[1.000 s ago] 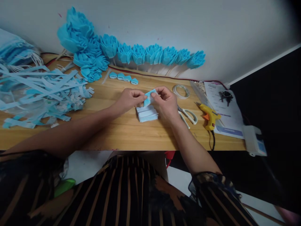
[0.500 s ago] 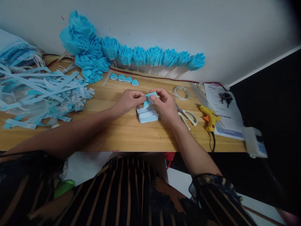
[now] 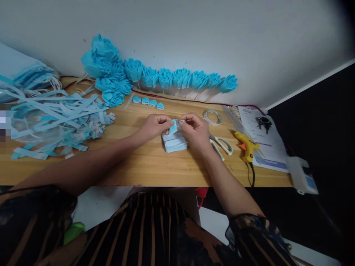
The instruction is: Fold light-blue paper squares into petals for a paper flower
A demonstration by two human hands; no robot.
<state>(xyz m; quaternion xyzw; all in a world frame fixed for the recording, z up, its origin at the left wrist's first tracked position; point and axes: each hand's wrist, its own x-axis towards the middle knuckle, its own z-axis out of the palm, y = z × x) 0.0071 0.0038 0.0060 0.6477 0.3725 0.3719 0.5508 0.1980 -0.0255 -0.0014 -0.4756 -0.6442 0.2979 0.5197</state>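
Note:
Between both hands is a small piece of light-blue fabric (image 3: pixel 173 127), partly folded. My left hand (image 3: pixel 156 126) pinches its left corner between thumb and fingers. My right hand (image 3: pixel 196 131) grips the right side, thumb in front and fingers behind. Just below the hands lies a stack of pale fabric pieces (image 3: pixel 175 143) on the wooden table (image 3: pixel 155 170). Several small folded blue pieces (image 3: pixel 152 103) sit in a short row farther back. Scissors (image 3: pixel 222 145) with white handles rest to the right of my right hand, partly hidden by it.
Blue fabric flowers (image 3: pixel 181 78) on sticks lean along the wall, with a bigger cluster (image 3: pixel 107 70) at left. Cut strips (image 3: pixel 61 122) heap up on the left. On the right are a tape roll (image 3: pixel 213 117), a yellow glue gun (image 3: pixel 246 146), a printed sheet (image 3: pixel 249 118) and keys (image 3: pixel 264 123).
The camera view has tilted, so the table appears lower. The fabric piece's top edge has folded over a little more between my fingers; both hands keep their hold.

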